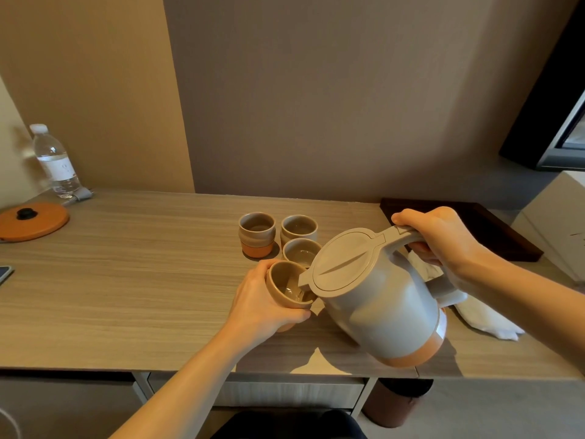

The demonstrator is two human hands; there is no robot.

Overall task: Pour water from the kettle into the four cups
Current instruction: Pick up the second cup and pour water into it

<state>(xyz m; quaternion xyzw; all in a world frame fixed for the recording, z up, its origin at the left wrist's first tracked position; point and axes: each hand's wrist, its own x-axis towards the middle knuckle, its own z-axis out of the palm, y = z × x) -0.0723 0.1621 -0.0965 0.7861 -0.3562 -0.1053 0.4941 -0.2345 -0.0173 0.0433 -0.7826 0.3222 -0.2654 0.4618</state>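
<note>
Grey kettle (376, 299), tilted above the desk (126, 280), spout over the cup (285, 283). We judge it heavy when full, so our right hand (443, 239) wraps its handle; our left hand (266, 302) curls round the smooth, breakable cup.

Wood-grain table (142, 280), 3 cups (299, 251) clustered just beyond the left hand (262, 299), white cloth (487, 318) beneath the right hand (440, 236), dark tray (493, 229) beyond it, orange round base (34, 221), water bottle (55, 160) and phone (4, 274) well left of both hands
</note>
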